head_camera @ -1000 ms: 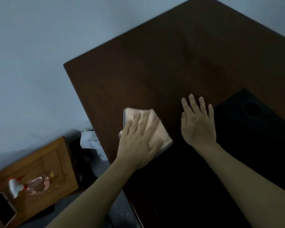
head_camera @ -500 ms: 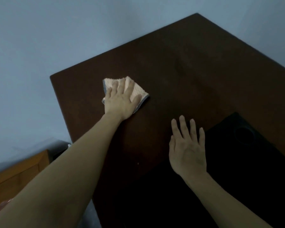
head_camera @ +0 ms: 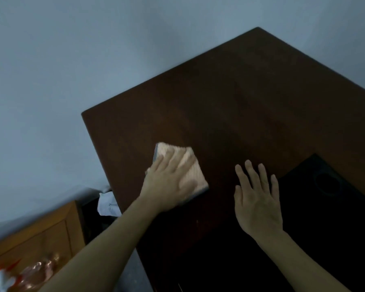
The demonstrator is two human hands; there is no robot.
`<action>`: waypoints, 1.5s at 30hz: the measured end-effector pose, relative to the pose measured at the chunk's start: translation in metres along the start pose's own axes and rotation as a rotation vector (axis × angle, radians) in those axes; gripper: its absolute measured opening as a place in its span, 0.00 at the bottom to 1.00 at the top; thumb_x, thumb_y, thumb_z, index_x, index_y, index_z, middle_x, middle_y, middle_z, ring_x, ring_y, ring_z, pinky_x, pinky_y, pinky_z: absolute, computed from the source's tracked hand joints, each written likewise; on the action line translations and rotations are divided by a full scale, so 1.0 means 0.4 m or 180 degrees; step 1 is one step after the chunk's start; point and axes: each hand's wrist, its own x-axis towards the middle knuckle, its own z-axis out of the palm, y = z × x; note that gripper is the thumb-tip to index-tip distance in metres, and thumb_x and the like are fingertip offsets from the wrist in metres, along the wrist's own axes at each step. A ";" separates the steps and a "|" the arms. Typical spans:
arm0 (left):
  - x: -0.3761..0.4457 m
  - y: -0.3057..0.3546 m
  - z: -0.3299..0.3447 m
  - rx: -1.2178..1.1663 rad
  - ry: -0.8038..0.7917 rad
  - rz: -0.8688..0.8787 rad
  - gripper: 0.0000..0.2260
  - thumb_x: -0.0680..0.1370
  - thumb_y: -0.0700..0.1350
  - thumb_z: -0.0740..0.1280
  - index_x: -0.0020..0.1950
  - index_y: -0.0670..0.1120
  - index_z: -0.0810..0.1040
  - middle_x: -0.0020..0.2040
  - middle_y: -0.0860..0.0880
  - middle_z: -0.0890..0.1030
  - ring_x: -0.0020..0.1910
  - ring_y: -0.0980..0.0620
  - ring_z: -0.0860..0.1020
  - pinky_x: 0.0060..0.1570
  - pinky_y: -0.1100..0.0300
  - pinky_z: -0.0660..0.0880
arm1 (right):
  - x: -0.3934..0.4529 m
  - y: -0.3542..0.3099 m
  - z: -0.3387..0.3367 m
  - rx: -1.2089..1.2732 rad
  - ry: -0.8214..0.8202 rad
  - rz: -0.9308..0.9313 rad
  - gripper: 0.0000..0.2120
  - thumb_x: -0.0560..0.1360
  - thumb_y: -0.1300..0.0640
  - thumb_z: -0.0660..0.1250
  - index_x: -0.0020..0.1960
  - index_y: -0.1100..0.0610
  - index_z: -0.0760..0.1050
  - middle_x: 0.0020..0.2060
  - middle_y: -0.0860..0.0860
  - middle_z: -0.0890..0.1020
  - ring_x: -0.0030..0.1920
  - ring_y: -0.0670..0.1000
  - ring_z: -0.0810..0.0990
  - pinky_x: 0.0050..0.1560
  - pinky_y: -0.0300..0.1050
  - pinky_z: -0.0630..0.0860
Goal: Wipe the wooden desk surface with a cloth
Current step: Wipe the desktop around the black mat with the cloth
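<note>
Left hand point(head_camera: 170, 184), fingers spread, pressed the soft folded cloth point(head_camera: 188, 165) flat on the worktop point(head_camera: 240, 98); right hand point(head_camera: 256, 199), fingers splayed & empty, lay w/ palm down alongside.

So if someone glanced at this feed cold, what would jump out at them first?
The pale peach cloth stands out against the dark wooden desk, pressed flat under the left hand near the desk's left edge. The right hand lies open and flat beside it, at the edge of a black mat.
</note>
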 end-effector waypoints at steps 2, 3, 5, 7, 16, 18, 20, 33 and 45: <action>0.128 -0.059 -0.031 -0.0067 0.0092 -0.0209 0.34 0.79 0.69 0.40 0.81 0.58 0.36 0.83 0.52 0.39 0.81 0.47 0.39 0.80 0.45 0.43 | 0.005 -0.009 -0.007 -0.0007 0.0056 0.0104 0.26 0.84 0.47 0.47 0.81 0.49 0.60 0.82 0.51 0.59 0.82 0.58 0.53 0.79 0.64 0.51; 0.183 -0.082 -0.045 -0.0146 0.0124 -0.0306 0.34 0.79 0.69 0.41 0.82 0.58 0.37 0.83 0.51 0.40 0.81 0.47 0.39 0.79 0.44 0.43 | 0.011 -0.019 -0.013 -0.0006 -0.0001 0.0185 0.25 0.84 0.47 0.49 0.79 0.50 0.63 0.81 0.52 0.61 0.81 0.58 0.54 0.78 0.67 0.50; 0.276 -0.114 -0.065 -0.0152 0.0241 -0.0401 0.34 0.80 0.69 0.42 0.82 0.57 0.38 0.83 0.51 0.41 0.81 0.46 0.39 0.79 0.44 0.42 | 0.050 -0.054 -0.023 -0.0026 0.0013 0.0307 0.22 0.83 0.47 0.56 0.75 0.52 0.68 0.77 0.53 0.66 0.80 0.58 0.56 0.78 0.69 0.47; 0.354 -0.141 -0.083 -0.0112 0.0303 -0.0441 0.33 0.81 0.69 0.43 0.82 0.58 0.39 0.83 0.51 0.42 0.82 0.46 0.40 0.79 0.44 0.42 | 0.112 -0.104 -0.030 0.0098 0.0269 0.0115 0.21 0.81 0.49 0.60 0.71 0.54 0.72 0.72 0.55 0.71 0.78 0.59 0.62 0.78 0.69 0.52; 0.450 -0.229 -0.121 -0.0063 0.0320 -0.0403 0.32 0.82 0.67 0.43 0.82 0.56 0.39 0.84 0.48 0.43 0.82 0.44 0.41 0.79 0.44 0.42 | 0.245 -0.186 -0.003 0.0029 0.0330 -0.0047 0.28 0.83 0.43 0.48 0.80 0.49 0.59 0.81 0.52 0.60 0.82 0.57 0.53 0.80 0.62 0.53; 0.381 -0.225 -0.117 -0.0102 0.0292 -0.0218 0.33 0.82 0.66 0.44 0.82 0.55 0.39 0.83 0.48 0.42 0.82 0.45 0.40 0.79 0.43 0.42 | 0.257 -0.194 -0.007 0.0066 0.0299 -0.0024 0.27 0.83 0.43 0.49 0.80 0.48 0.59 0.81 0.51 0.59 0.82 0.57 0.53 0.80 0.62 0.53; 0.277 -0.197 -0.093 -0.0193 0.0134 0.0170 0.33 0.82 0.66 0.45 0.82 0.56 0.37 0.83 0.50 0.37 0.81 0.48 0.36 0.79 0.43 0.41 | 0.249 -0.186 -0.006 0.0024 0.0277 -0.0032 0.27 0.83 0.44 0.50 0.80 0.48 0.59 0.81 0.51 0.59 0.82 0.56 0.53 0.79 0.62 0.54; 0.516 -0.423 -0.139 0.0037 0.0362 -0.0243 0.33 0.81 0.68 0.41 0.83 0.55 0.40 0.84 0.49 0.44 0.82 0.46 0.43 0.79 0.46 0.43 | 0.249 -0.176 0.019 -0.0031 0.0403 0.0012 0.28 0.81 0.45 0.47 0.79 0.50 0.63 0.80 0.52 0.62 0.81 0.57 0.56 0.79 0.63 0.55; 0.064 -0.337 -0.054 -0.0014 0.0021 0.0551 0.31 0.81 0.68 0.42 0.81 0.61 0.36 0.82 0.56 0.34 0.80 0.52 0.32 0.78 0.49 0.35 | 0.244 -0.188 0.009 -0.0042 0.0314 -0.0268 0.29 0.83 0.46 0.45 0.81 0.53 0.59 0.82 0.50 0.57 0.82 0.54 0.50 0.81 0.61 0.51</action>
